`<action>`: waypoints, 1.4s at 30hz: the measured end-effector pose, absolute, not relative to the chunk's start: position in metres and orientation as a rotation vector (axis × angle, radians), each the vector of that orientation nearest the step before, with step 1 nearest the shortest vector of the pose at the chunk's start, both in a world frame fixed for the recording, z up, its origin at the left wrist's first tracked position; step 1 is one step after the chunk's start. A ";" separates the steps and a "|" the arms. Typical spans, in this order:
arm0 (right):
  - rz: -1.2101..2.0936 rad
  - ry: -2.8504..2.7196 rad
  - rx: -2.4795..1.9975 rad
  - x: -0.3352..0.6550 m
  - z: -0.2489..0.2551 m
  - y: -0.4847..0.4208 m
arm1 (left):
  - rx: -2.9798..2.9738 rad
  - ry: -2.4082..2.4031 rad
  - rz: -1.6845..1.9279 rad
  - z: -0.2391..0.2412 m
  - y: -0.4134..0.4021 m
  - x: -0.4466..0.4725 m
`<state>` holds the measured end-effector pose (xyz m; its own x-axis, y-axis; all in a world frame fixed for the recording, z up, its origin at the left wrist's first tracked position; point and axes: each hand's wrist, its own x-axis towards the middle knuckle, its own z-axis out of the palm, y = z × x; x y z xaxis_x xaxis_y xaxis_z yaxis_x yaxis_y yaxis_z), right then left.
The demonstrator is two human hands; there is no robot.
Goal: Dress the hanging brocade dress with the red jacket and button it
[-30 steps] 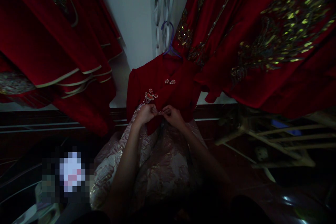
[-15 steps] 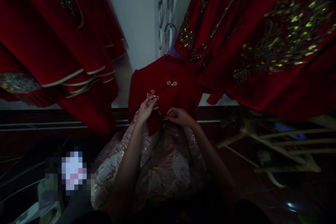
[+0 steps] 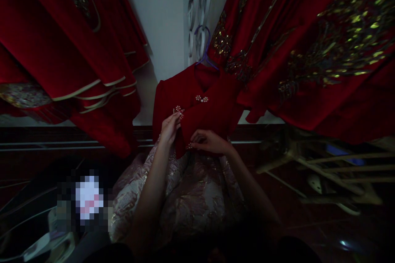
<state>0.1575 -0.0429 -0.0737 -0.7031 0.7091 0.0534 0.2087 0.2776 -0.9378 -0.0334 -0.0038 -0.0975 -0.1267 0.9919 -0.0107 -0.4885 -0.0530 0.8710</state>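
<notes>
A red jacket (image 3: 173,90) with a V neck hangs on a purple hanger (image 3: 206,51), and a pale brocade skirt (image 3: 197,197) spreads below it. One flower-shaped beaded fastener (image 3: 202,99) sits high on the chest. My left hand (image 3: 170,128) pinches a second beaded fastener (image 3: 181,114) at the jacket's left side in view. Lower down, near the hem, my right hand (image 3: 210,142) has its fingers curled on the edge of the overlapping front panel (image 3: 200,119). Small beads (image 3: 189,146) show at its fingertips. Dim light hides the exact finger contact.
Red garments with pale piping (image 3: 92,65) hang at the left. On the right hang red garments with gold sequins (image 3: 348,45). A wooden frame (image 3: 327,168) stands low at the right. White scrollwork metal (image 3: 200,4) runs behind the hanger. A blurred-out patch (image 3: 89,197) lies lower left.
My right hand has moved left and slightly down, drawing the front panel's edge leftward across the jacket. My left hand has shifted slightly left and stays at the beaded fastener.
</notes>
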 end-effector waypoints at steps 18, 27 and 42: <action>1.450 -1.969 -0.856 0.142 -0.084 -0.047 | 1.471 0.976 1.527 -0.044 0.014 -0.023; 1.573 -2.024 -0.837 0.153 -0.081 -0.048 | 2.724 0.968 0.936 0.011 0.061 -0.015; 1.445 -2.145 -0.773 0.169 -0.069 -0.047 | 2.590 0.787 0.818 0.035 0.067 -0.012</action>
<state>0.1688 -0.0469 -0.0686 -0.7477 0.6623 0.0485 0.2037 0.2981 -0.9325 -0.0118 0.0673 0.0351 0.6858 0.5865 0.4310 0.4080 -0.8002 0.4396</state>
